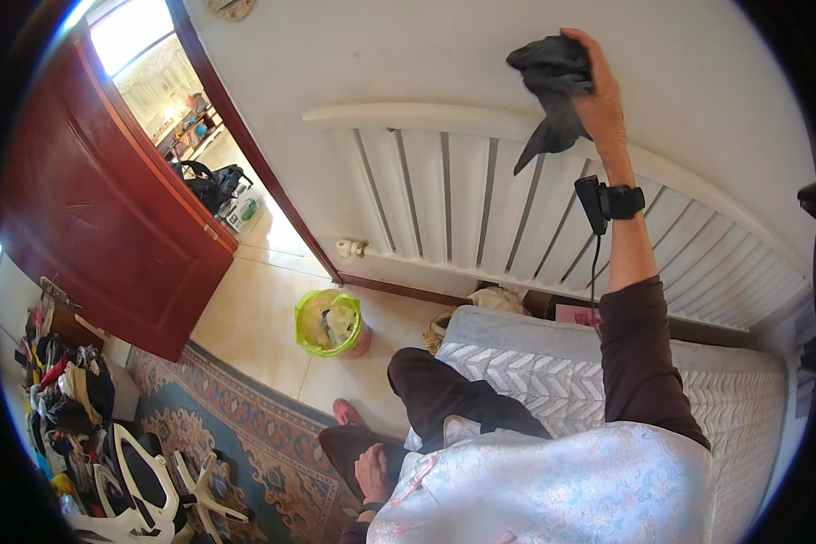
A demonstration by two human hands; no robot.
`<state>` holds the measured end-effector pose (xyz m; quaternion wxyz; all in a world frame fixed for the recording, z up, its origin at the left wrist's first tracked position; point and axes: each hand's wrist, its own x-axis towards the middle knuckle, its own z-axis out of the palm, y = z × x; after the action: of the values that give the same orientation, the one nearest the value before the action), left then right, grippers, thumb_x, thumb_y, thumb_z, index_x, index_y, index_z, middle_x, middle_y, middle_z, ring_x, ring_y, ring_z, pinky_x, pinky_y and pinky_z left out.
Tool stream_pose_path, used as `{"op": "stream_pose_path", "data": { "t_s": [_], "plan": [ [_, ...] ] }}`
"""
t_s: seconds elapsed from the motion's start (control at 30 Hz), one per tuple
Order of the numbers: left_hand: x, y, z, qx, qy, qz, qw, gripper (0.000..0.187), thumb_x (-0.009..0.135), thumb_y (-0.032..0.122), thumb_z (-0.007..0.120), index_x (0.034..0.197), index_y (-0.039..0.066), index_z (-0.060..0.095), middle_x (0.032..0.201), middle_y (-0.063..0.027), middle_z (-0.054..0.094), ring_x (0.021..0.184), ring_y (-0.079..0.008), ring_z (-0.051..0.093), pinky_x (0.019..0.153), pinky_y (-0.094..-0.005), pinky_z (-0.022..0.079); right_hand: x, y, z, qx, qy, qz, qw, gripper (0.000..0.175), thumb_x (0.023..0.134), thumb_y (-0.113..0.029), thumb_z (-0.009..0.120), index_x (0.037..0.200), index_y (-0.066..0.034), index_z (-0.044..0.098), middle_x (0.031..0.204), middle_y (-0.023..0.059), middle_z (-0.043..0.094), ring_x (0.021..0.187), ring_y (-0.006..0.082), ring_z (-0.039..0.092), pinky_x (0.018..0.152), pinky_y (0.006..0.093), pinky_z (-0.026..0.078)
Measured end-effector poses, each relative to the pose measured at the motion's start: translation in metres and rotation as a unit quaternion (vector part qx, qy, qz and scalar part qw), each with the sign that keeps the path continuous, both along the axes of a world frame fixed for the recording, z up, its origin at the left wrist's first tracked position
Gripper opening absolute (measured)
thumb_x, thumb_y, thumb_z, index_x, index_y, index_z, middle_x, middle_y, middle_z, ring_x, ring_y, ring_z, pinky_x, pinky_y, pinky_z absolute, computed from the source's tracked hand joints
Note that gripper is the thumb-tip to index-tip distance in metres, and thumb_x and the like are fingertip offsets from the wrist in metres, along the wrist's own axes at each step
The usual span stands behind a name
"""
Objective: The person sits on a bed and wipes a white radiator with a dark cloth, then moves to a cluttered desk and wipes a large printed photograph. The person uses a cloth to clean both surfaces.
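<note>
My right hand [604, 105] is raised at the upper right and grips a bunched dark cloth [557, 78], part of which hangs down. The cloth is in front of the white wall and overlaps the top rail of a white slatted radiator [421, 114]. A black device on a strap [622, 202] sits on that wrist, with a cable running down. My left hand [372, 471] rests on my left thigh, fingers bent, with nothing seen in it; its palm is hidden. A floral, light-coloured garment [551, 489] covers my front.
A bed [557, 367] with a quilted cover stands below the radiator. A bin with a green liner [328, 352] is on the tiled floor, near a patterned rug [258, 435]. At left are a red door [122, 190], a white-framed chair [143, 476] and piled clothes [68, 408]. Bags [214, 187] lie beyond the doorway.
</note>
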<state>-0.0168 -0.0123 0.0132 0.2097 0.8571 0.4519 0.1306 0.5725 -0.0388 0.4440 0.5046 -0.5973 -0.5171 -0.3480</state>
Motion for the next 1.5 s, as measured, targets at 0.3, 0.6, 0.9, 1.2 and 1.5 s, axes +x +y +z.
{"op": "stream_pose_path", "data": {
  "t_s": [0.3, 0.6, 0.9, 1.2, 1.5],
  "plan": [
    [-0.009, 0.002, -0.011, -0.003, 0.025, -0.013, 1.000, 0.028, 0.084, 0.015, 0.054, 0.111, 0.017, 0.061, 0.091, -0.0036, 0.064, 0.088, -0.0263, 0.060, 0.076, -0.0391, 0.042, 0.010, 0.020, -0.080, -0.232, -0.068, -0.168, 0.956, 0.078, 0.069, 0.015, 0.053, 0.139, -0.0176, 0.044, 0.137, 0.0118, 0.049, 0.123, 0.0319, 0.049, 0.103, 0.0417, 0.038],
    [-0.016, 0.007, -0.028, 0.028, 0.015, -0.035, 0.999, 0.026, 0.081, 0.011, 0.061, 0.106, 0.018, 0.062, 0.088, -0.0044, 0.064, 0.084, -0.0270, 0.060, 0.073, -0.0402, 0.042, 0.060, -0.127, -0.098, -0.210, -0.029, -0.299, 0.931, 0.079, 0.071, 0.013, 0.054, 0.141, -0.0221, 0.043, 0.140, 0.0033, 0.049, 0.134, 0.0201, 0.041, 0.109, 0.0409, 0.018],
    [-0.014, 0.006, -0.023, 0.030, -0.004, -0.024, 0.999, 0.027, 0.080, 0.008, 0.064, 0.106, 0.015, 0.063, 0.092, -0.0048, 0.067, 0.086, -0.0267, 0.061, 0.073, -0.0399, 0.043, 0.113, -0.228, -0.128, 0.076, 0.074, -0.382, 0.918, 0.074, 0.079, 0.006, 0.048, 0.147, -0.0193, 0.035, 0.143, 0.0104, 0.044, 0.134, 0.0316, 0.038, 0.113, 0.0454, 0.019],
    [-0.008, 0.001, -0.009, 0.008, -0.008, -0.002, 1.000, 0.023, 0.085, 0.010, 0.061, 0.107, 0.015, 0.062, 0.092, -0.0050, 0.065, 0.087, -0.0257, 0.061, 0.076, -0.0379, 0.044, 0.073, -0.122, -0.186, 0.237, 0.097, -0.352, 0.900, 0.084, 0.075, 0.003, 0.060, 0.147, -0.0016, 0.018, 0.146, 0.0299, 0.021, 0.135, 0.0488, 0.024, 0.114, 0.0528, 0.017],
    [-0.008, 0.001, -0.014, 0.011, -0.012, 0.012, 1.000, 0.024, 0.085, 0.012, 0.060, 0.107, 0.018, 0.063, 0.089, -0.0068, 0.063, 0.085, -0.0273, 0.060, 0.076, -0.0391, 0.045, -0.004, -0.020, -0.294, 0.136, 0.358, -0.283, 0.879, 0.086, 0.071, 0.011, 0.057, 0.147, -0.0009, 0.017, 0.145, 0.0357, 0.020, 0.132, 0.0509, 0.026, 0.112, 0.0487, 0.024]
  ]
}}
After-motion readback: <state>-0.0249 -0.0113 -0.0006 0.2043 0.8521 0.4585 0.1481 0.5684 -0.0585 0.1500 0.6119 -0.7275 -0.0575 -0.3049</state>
